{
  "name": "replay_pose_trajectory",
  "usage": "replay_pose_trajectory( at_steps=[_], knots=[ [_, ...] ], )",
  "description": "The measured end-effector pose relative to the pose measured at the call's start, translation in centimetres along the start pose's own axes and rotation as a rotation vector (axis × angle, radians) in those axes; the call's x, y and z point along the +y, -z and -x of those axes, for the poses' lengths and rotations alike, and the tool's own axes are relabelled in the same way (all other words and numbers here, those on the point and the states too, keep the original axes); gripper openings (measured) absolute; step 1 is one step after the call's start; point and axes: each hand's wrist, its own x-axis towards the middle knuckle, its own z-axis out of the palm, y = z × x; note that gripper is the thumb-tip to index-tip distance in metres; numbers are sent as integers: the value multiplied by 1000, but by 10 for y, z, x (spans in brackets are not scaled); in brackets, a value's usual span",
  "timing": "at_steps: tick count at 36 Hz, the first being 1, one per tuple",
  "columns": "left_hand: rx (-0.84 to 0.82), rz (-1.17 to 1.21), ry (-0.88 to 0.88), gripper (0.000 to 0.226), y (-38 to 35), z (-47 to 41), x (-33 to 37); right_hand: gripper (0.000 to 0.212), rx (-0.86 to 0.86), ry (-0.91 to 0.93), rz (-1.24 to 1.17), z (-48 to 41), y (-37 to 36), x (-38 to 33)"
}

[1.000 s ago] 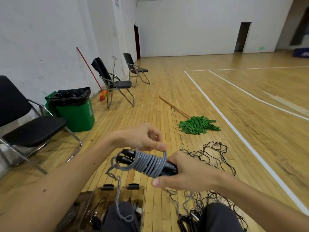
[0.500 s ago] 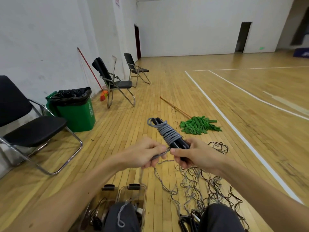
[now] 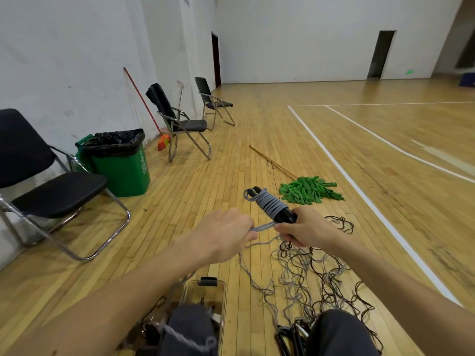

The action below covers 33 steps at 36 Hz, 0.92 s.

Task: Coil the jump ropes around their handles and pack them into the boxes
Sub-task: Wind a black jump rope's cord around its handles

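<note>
Black handles (image 3: 287, 216) are gripped at their near end by the right hand (image 3: 309, 230), fingers curled round them, and held tilted above the floor. Grey rope (image 3: 270, 204) is wound round them; its free strand is pinched in the closed left hand (image 3: 226, 235). White print is seen on the green bin (image 3: 123, 173); not legible.

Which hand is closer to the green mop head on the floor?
Right. The right hand, gripping the black handles, is just on the near side of the green mop head; the left hand, holding the grey rope, is farther left.
</note>
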Motion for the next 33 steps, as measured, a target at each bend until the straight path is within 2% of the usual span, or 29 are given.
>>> replay_pose_trajectory(
  at_steps=[5,11,20,25,33],
  knots=[
    [3,-96,-80,33,16,1,-2,16,-66,-45,68,3,-2,-5],
    [-72,-152,-202,29,38,1,-2,18,-250,-91,224,16,-11,-21],
    [-58,-115,-338,39,61,-1,0,22,-406,-79,392,32,-24,-42],
    [-58,-33,-360,34,67,-6,4,39,-430,-63,487,39,-32,-47],
    [-127,93,-339,29,68,-15,-3,23,-470,42,587,54,-37,-56]
  ],
)
